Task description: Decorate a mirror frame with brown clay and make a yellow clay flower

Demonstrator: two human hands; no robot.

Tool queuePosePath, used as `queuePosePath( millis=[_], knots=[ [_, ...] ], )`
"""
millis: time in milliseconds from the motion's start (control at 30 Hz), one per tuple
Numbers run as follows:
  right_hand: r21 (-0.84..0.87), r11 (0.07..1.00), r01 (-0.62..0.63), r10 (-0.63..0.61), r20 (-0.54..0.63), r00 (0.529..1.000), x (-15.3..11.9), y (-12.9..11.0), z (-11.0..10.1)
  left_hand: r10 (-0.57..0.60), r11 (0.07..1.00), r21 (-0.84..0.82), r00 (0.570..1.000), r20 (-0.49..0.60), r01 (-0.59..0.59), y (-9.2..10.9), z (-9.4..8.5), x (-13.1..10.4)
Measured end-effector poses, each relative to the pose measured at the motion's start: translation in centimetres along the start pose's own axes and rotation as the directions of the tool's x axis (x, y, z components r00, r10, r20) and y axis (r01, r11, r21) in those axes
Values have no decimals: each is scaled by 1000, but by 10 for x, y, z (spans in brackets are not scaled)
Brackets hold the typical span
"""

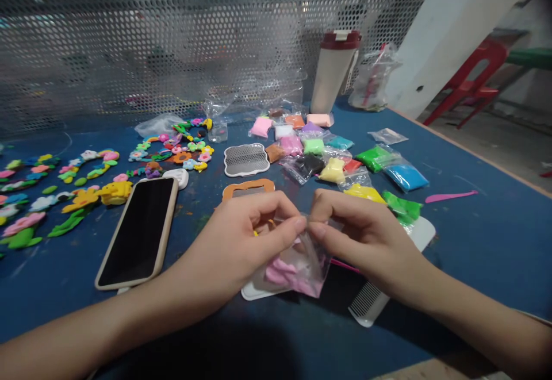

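Note:
Both hands pinch the top edge of a small clear plastic bag (317, 279) with pink clay (282, 272) in its lower part. My left hand (245, 242) grips the bag's top between thumb and forefinger. Close beside it, my right hand (366, 236) pinches the same edge, fingers curled. Below the bag lies a white flat piece (259, 289), mostly covered. A white comb (366, 305) rests under my right wrist, and part of a pink stick (345, 265) shows between. Just behind my left hand is an orange-framed mirror (259, 185), partly hidden.
A phone (138, 233) lies left, near colourful clay flower pieces (86, 199). Several clay packets (313, 146) and a white-framed mirror (246, 160) are farther back. A tumbler (334, 72) stands by the perforated metal panel (172, 41). At right lies a pink tool (451, 196).

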State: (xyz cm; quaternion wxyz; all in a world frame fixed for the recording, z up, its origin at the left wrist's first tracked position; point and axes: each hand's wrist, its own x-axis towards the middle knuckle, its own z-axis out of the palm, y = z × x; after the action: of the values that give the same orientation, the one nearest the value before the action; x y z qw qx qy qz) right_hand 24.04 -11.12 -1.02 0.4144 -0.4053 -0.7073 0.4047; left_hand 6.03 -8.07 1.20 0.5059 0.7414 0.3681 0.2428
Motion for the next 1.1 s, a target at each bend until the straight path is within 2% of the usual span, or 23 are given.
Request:
queuePosePath(
  millis=[100,200,267,333,400,467,567,633,733,800,967,1100],
  knots=[
    [-4,1000,12,-12,-73,997,4,1,-10,45,999,31,998,-53,-43,5,-6,2],
    [-51,997,-49,38,-200,979,14,9,-25,55,996,79,982,-179,-41,8,-20,7],
    [-220,962,-162,126,-169,978,23,18,-35,11,994,110,973,-232,15,8,-28,8],
    [-434,875,-213,144,-185,972,31,27,-42,-45,985,151,975,-219,80,3,-33,7],
    [-581,789,-199,52,-260,964,35,36,-45,-122,971,185,979,-166,153,-5,-34,1],
    [-644,744,-178,-84,-355,931,35,41,-46,-182,959,196,974,-134,206,-16,-32,-7],
    [-646,746,-160,-224,-469,854,32,41,-45,-169,952,230,973,-159,203,-32,-29,-21],
    [-598,792,-122,-237,-486,841,30,36,-41,-131,952,256,978,-161,170,-41,-28,-28],
    [-358,933,-27,-130,-406,905,28,26,-28,-102,952,276,986,-132,135,-48,-29,-33],
    [-241,970,11,-89,-318,944,28,19,-18,-73,953,283,990,-117,104,-51,-29,-34],
    [-284,958,49,-77,-90,993,35,7,1,-29,944,325,996,-89,56,-54,-25,-36],
    [-279,957,84,-63,83,995,40,8,6,-34,932,358,996,-79,60,-54,-24,-36]
  ],
)
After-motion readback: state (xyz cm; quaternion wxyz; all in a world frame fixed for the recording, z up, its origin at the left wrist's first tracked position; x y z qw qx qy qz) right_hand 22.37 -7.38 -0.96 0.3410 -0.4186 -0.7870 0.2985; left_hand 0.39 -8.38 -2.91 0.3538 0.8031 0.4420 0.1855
